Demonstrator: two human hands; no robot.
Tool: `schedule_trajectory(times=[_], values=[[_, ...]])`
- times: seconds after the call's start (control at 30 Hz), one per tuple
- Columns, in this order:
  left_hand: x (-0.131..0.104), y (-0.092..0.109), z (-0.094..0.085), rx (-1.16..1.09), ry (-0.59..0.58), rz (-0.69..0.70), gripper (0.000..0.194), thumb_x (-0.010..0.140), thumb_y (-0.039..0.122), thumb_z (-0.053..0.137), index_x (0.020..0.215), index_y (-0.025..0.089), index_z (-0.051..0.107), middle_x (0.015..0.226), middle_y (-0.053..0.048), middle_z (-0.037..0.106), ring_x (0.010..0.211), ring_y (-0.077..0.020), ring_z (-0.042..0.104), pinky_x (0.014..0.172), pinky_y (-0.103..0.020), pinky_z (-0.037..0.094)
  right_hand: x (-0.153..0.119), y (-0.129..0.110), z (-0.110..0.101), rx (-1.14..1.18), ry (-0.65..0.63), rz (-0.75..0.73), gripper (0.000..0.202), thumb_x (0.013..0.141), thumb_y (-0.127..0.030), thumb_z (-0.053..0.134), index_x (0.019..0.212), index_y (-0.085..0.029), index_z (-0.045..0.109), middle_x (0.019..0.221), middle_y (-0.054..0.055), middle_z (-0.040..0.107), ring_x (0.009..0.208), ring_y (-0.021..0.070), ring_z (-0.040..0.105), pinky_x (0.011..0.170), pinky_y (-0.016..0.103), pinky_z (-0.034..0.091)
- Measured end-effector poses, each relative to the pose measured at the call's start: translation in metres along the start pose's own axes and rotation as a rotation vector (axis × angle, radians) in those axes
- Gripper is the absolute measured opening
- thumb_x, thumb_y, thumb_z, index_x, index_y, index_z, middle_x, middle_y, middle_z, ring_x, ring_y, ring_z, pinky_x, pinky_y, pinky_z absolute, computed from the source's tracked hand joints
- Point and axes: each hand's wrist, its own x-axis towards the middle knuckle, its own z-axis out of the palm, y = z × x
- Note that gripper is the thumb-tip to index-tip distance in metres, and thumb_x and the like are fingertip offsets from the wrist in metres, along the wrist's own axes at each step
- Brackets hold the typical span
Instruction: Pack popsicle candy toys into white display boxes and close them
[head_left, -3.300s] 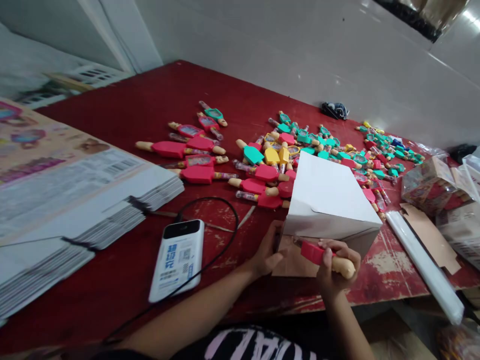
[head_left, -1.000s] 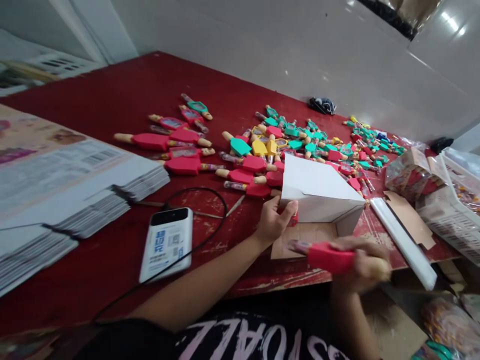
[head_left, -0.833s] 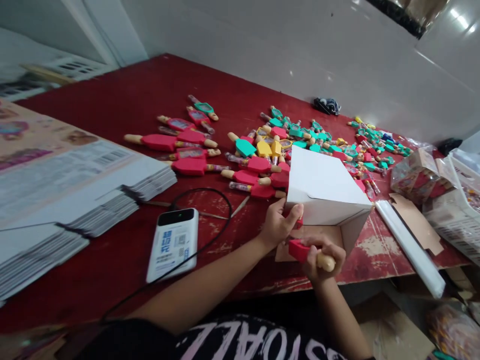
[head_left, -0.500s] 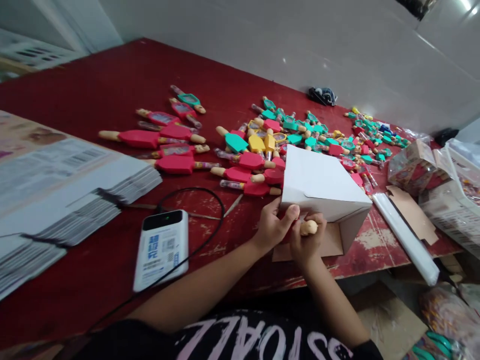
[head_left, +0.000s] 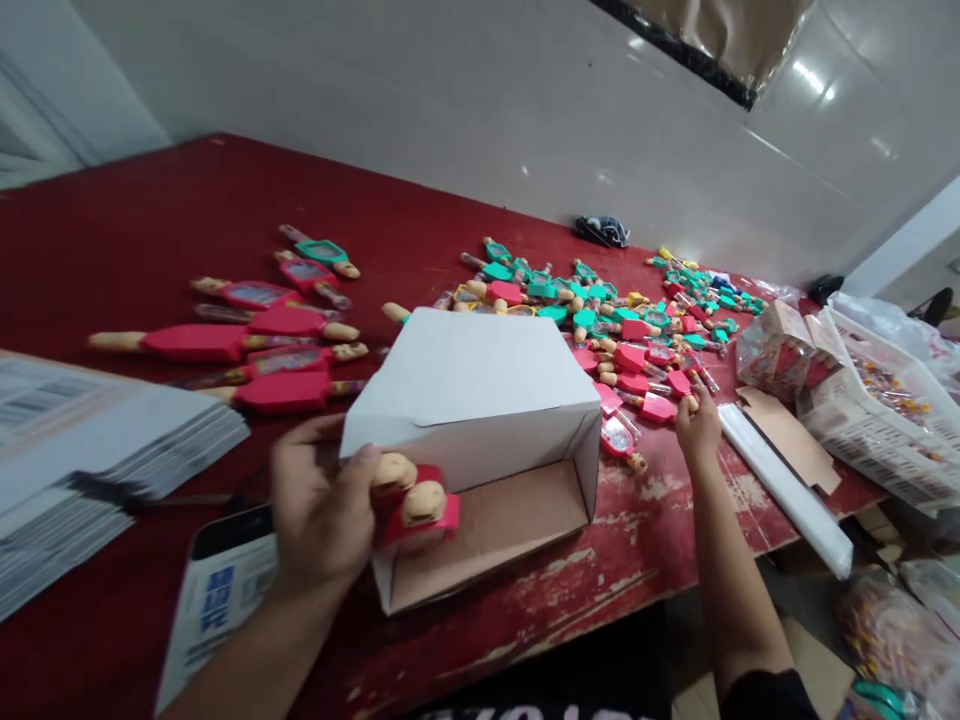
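Note:
A white cardboard box lies on the table with its brown-lined opening towards me. My left hand grips its left wall, fingers outside and thumb at the opening's edge. Just beside that thumb, two red toys with rounded beige ends sit in the box's left end. My right hand is away to the right, at the near edge of a pile of toys. Its fingers are closed on the beige end of a red toy. The fingers of the left hand are slightly blurred.
Red, green and yellow toys lie behind the box, and more red toys lie to its left. Flattened cartons and a white power bank are at left. A plastic roll and white basket stand right.
My right hand has left the box opening and moved right to the toy pile. My left hand has stayed at the box's left side. The view has shifted, and the box opening shows more fully.

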Motion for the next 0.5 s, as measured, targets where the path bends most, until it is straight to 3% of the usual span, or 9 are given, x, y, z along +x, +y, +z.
schedule_trajectory(times=[0.03,0.1,0.17,0.2,0.27,0.33,0.4,0.5], values=[[0.002,-0.001,0.0,-0.022,0.032,0.056,0.032,0.082,0.043,0.061,0.109,0.029,0.051,0.096,0.001,0.061,0.083,-0.0176,0.058,0.075,-0.032,0.052,0.008,0.017,0.012,-0.007,-0.067,-0.007,0.029,0.08,-0.026,0.048,0.102,-0.009,0.056,0.102,0.018,0.06,0.095,0.0251,0.054,0.09,0.043,0.043],[0.004,0.003,0.001,-0.023,0.061,0.265,0.053,0.08,0.047,0.061,0.128,0.035,0.041,0.127,0.001,0.052,0.114,-0.0244,0.051,0.101,-0.042,0.044,0.01,0.04,0.028,0.017,-0.159,-0.059,0.031,0.073,-0.023,0.053,0.1,-0.009,0.059,0.1,0.017,0.061,0.095,0.0254,0.055,0.09,0.043,0.044],[0.005,0.012,0.003,0.148,-0.034,0.554,0.063,0.077,0.052,0.062,0.133,0.035,0.039,0.143,0.0,0.037,0.131,-0.031,0.036,0.115,-0.05,0.026,-0.001,0.05,0.035,0.046,-0.186,-0.111,0.028,0.074,-0.022,0.051,0.097,-0.009,0.061,0.093,0.014,0.062,0.089,0.0236,0.057,0.085,0.039,0.047],[0.005,0.017,0.004,0.269,-0.098,0.685,0.063,0.074,0.051,0.066,0.13,0.033,0.045,0.143,-0.002,0.037,0.131,-0.0333,0.036,0.117,-0.053,0.021,-0.009,0.051,0.034,0.061,-0.166,-0.134,0.026,0.076,-0.023,0.05,0.095,-0.01,0.061,0.09,0.014,0.063,0.086,0.0226,0.057,0.082,0.038,0.048],[0.004,0.024,0.005,0.44,-0.249,0.829,0.041,0.07,0.041,0.071,0.108,0.028,0.061,0.133,-0.004,0.049,0.121,-0.0336,0.048,0.117,-0.055,0.017,-0.026,0.048,0.027,0.09,-0.062,-0.174,0.023,0.079,-0.028,0.05,0.092,-0.012,0.062,0.086,0.012,0.063,0.081,0.0214,0.059,0.077,0.035,0.05],[0.003,0.027,0.009,0.454,-0.333,0.852,0.016,0.07,0.027,0.069,0.083,0.023,0.062,0.119,-0.005,0.059,0.106,-0.0296,0.058,0.115,-0.055,0.022,-0.041,0.037,0.011,0.127,0.097,-0.203,0.021,0.08,-0.032,0.055,0.087,-0.014,0.061,0.08,0.008,0.062,0.073,0.0194,0.059,0.067,0.032,0.05],[-0.001,0.027,0.018,0.38,-0.284,0.808,0.009,0.07,0.019,0.066,0.074,0.022,0.058,0.107,-0.005,0.065,0.097,-0.0262,0.062,0.112,-0.054,0.028,-0.05,0.021,-0.012,0.165,0.303,-0.209,0.015,0.081,-0.031,0.058,0.081,-0.016,0.058,0.072,0.004,0.058,0.063,0.0167,0.055,0.059,0.03,0.046],[-0.008,0.026,0.037,0.298,-0.226,0.76,0.01,0.072,0.016,0.063,0.076,0.022,0.057,0.089,-0.001,0.067,0.08,-0.0205,0.065,0.11,-0.053,0.032,-0.054,-0.014,-0.056,0.212,0.619,-0.205,0.021,0.086,-0.03,0.052,0.069,-0.02,0.046,0.066,0.0,0.047,0.064,0.0177,0.053,0.062,0.034,0.046]])
